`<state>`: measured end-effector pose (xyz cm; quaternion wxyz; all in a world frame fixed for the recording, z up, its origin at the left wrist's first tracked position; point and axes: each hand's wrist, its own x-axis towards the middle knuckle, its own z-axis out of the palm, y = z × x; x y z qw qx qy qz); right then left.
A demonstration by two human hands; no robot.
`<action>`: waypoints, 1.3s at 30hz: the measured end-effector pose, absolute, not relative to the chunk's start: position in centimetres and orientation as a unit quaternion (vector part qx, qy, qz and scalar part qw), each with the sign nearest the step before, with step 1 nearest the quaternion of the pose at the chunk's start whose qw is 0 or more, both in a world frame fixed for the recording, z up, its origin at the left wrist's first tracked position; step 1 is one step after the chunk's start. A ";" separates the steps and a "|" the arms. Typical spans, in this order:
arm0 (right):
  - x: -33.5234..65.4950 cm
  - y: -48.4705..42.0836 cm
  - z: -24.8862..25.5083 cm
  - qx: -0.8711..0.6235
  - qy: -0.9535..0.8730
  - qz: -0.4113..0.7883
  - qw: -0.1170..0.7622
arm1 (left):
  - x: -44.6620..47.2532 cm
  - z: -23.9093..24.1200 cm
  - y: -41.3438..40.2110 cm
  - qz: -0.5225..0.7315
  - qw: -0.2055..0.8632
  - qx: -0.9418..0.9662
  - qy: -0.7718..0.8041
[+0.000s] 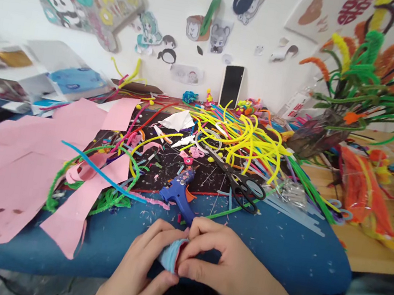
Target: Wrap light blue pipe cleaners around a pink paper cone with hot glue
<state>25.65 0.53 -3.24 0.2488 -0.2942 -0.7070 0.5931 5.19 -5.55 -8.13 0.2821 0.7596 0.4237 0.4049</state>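
Note:
Close to my body, both hands meet around a small light-blue ridged roll (pixel 170 255) that looks wound from pipe cleaner, with a dark pink inner edge at its right end. My left hand (pixel 141 264) is closed around its left side, thumb below. The fingers of my right hand (pixel 222 255) pinch the pink-edged end. Part of the roll is hidden by my fingers. Just beyond my hands lies a blue hot glue gun (pixel 181 192), its handle pointing toward me. Black-handled scissors (pixel 246 191) rest to its right.
Pink paper sheets (pixel 28 159) cover the left side of the blue table (pixel 279 242). Yellow pipe cleaners (pixel 254 144) pile up at the back, near an upright phone (pixel 231 87). Clear glue sticks (pixel 295 214) lie right. A bunch of coloured pipe cleaners (pixel 374 81) stands at far right.

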 end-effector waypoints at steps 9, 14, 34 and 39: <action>25.5 0.2 -2.8 -0.309 -0.752 0.527 0.248 | 5.1 -8.2 -5.8 0.404 0.285 0.760 0.422; 24.8 -0.8 -3.0 -0.319 -0.762 0.488 0.282 | 5.5 -8.3 -5.8 0.422 0.284 0.748 0.426; 25.3 -3.3 -3.2 -0.365 -0.801 0.304 0.365 | 7.4 -9.3 -4.3 0.524 -0.035 0.746 0.409; 25.6 -2.5 -2.4 -0.315 -0.872 0.207 0.311 | 6.3 -9.1 -4.2 0.472 -0.069 0.785 0.395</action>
